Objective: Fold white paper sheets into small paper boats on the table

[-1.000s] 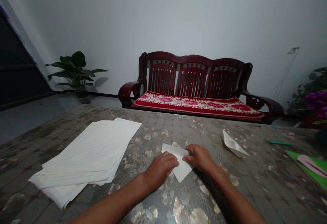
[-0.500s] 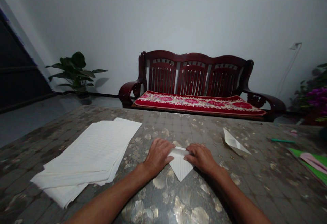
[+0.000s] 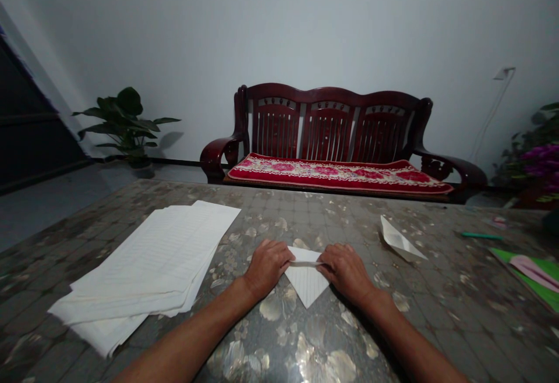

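Observation:
Between my hands lies a small piece of folded lined paper (image 3: 306, 285), its pointed corner toward me. A narrow raised fold runs across it from hand to hand, with a plain white part behind. My left hand (image 3: 268, 268) pinches the left end of that fold, fingers curled. At the right end, my right hand (image 3: 345, 269) grips the same fold between thumb and fingers. Both hands rest low at the table, and parts of the paper's side corners are hidden under them.
A stack of lined sheets (image 3: 148, 261) spreads over the left of the patterned table (image 3: 279, 336). To the right lie a folded white paper (image 3: 399, 240), a green pen-like stick (image 3: 481, 236) and a green sheet with a pink strip (image 3: 535, 272). A wooden bench (image 3: 327, 121) stands beyond.
The fold across the paper now stands up as a narrow ridge, with more white paper showing behind it. Both hands have closed on its ends. The view has shifted slightly.

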`<control>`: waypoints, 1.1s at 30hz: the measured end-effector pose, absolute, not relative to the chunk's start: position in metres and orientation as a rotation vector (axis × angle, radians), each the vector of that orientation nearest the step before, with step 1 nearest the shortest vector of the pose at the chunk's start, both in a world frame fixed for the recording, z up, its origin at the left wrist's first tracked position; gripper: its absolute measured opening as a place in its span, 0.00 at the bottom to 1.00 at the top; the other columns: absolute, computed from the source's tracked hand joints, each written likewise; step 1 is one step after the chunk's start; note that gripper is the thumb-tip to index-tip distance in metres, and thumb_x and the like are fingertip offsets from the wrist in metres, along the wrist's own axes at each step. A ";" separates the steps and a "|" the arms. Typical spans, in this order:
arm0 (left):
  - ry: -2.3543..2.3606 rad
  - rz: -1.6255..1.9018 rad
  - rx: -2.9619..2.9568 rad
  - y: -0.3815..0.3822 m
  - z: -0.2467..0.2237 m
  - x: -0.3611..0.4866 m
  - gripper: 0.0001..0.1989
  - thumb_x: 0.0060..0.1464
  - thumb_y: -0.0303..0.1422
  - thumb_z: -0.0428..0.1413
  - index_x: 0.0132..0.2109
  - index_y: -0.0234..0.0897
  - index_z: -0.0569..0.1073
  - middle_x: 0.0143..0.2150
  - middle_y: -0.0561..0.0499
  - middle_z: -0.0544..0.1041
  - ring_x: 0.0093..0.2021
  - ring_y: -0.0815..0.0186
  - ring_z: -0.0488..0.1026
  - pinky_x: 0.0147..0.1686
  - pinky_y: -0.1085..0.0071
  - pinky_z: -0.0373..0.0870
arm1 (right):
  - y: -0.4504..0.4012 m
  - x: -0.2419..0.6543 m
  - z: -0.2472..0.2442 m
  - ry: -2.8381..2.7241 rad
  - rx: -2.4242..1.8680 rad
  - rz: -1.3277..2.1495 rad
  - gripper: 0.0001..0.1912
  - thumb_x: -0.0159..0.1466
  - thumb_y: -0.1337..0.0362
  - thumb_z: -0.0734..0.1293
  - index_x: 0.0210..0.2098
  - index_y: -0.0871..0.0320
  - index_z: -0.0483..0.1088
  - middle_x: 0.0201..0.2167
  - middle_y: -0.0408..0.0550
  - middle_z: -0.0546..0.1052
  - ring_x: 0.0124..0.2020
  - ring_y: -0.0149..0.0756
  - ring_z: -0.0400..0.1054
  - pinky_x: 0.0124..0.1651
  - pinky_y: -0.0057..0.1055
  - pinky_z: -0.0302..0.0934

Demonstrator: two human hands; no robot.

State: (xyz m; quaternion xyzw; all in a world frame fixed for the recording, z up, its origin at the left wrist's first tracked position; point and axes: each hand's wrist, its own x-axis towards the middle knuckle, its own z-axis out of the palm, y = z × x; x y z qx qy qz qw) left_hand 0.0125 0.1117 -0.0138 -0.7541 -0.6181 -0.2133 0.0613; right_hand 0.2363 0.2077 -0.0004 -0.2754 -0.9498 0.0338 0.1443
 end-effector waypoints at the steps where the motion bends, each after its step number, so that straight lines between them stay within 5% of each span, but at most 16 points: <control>1: -1.860 -0.643 -2.279 0.112 -0.015 0.012 0.04 0.61 0.28 0.59 0.38 0.41 0.78 0.35 0.53 0.77 0.40 0.63 0.73 0.41 0.66 0.62 | 0.208 0.237 -0.001 -2.738 -0.786 0.062 0.05 0.67 0.64 0.68 0.34 0.55 0.75 0.33 0.44 0.76 0.38 0.37 0.66 0.41 0.33 0.48; 21: -1.669 -0.481 -2.312 0.104 -0.022 0.007 0.06 0.65 0.30 0.56 0.42 0.42 0.78 0.34 0.51 0.75 0.38 0.63 0.71 0.40 0.66 0.63 | 0.198 0.250 -0.013 -2.730 -0.649 -0.293 0.07 0.68 0.69 0.66 0.37 0.54 0.76 0.33 0.47 0.74 0.37 0.40 0.64 0.40 0.35 0.48; 33: -1.610 -0.378 -2.343 0.096 -0.022 0.005 0.07 0.64 0.29 0.56 0.47 0.40 0.75 0.37 0.50 0.77 0.40 0.61 0.72 0.41 0.65 0.66 | 0.191 0.256 -0.012 -2.772 -0.656 -0.333 0.10 0.67 0.68 0.67 0.48 0.53 0.75 0.36 0.47 0.77 0.38 0.42 0.65 0.41 0.38 0.49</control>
